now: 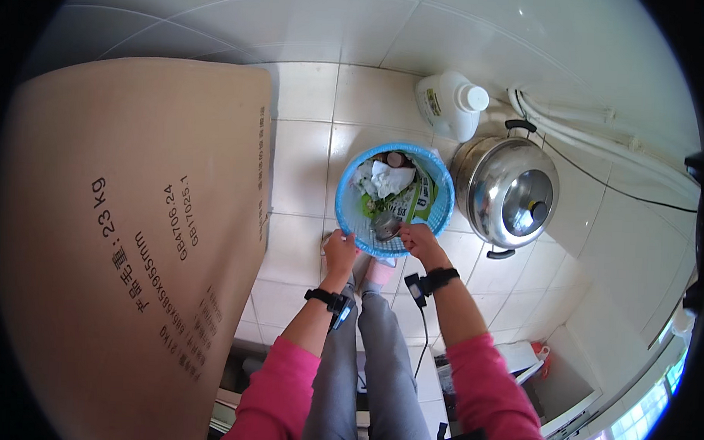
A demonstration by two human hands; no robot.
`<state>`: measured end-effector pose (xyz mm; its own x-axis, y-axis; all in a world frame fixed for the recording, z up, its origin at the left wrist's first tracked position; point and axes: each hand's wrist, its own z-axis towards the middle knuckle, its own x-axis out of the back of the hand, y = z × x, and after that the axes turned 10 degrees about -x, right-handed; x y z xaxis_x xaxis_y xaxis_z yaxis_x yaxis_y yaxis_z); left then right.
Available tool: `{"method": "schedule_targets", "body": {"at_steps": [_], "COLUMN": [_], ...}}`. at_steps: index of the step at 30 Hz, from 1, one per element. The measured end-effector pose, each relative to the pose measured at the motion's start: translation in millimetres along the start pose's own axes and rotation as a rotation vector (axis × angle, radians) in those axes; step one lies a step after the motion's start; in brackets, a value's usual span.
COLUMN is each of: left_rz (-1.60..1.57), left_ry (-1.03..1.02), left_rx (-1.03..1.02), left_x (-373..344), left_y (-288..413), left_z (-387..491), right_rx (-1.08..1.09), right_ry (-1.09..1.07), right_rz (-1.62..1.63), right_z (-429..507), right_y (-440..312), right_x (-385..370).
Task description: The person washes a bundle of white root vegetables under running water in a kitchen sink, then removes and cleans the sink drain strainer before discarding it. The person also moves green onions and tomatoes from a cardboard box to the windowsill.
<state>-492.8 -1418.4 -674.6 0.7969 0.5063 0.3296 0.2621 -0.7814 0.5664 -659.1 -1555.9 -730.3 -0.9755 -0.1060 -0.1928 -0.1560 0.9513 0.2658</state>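
A round blue plastic basket (pixel 446 185) stands on the tiled floor in front of my feet. My left hand (pixel 340 253) is closed at its near-left rim and seems to pinch the edge. In my right hand (pixel 419 241) is a small metal strainer or cup (pixel 385 227), tilted over the near inside of the basket. Crumpled white tissue (pixel 391 179), green scraps (pixel 371 206) and a green-and-white printed packet (pixel 409 200) lie in the basket. A brown round cap (pixel 395 159) shows at the far side.
A tall cardboard box (pixel 131 212) bearing print fills the left side. Right of the basket stands a lidded steel pot (pixel 504 193) with black handles. Behind it are a white plastic jug (pixel 452 106) and white pipes (pixel 599 144) along the wall. A black cable (pixel 425 342) hangs from my right wrist strap.
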Motion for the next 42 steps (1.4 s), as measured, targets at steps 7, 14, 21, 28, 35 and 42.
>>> {"method": "schedule_targets", "body": {"at_steps": [7,14,21,28,35,42], "left_rz": [-0.019,0.046,0.091,0.000,-0.104,-0.093], "left_ry": [-0.019,-0.036,-0.025,-0.015,0.045,0.004], "left_rx": [-0.057,-0.010,-0.116,-0.087,-0.057,-0.002], "left_x": [-2.2,2.9,5.9,4.8,31.3,73.4], "left_y": [-6.0,8.9,1.4,-6.1,-12.9,-22.7], "left_z": [-5.6,-13.6,-16.5,-15.0,-37.4,-66.6], "right_rx": [0.205,-0.078,0.078,0.696,1.556,1.680], "right_ry": [-0.237,-0.174,-0.301,0.199,0.454,0.477], "right_rz": [0.385,0.065,0.267,-0.600,-1.671,-1.824], "right_z": [2.1,-2.2,-2.1,-32.1,-101.5,-147.6], "right_y": [2.0,-1.0,5.3,20.7,59.1,70.6], "right_x": [-6.2,-2.8,-4.6,-51.0,-66.0,-77.3]}}
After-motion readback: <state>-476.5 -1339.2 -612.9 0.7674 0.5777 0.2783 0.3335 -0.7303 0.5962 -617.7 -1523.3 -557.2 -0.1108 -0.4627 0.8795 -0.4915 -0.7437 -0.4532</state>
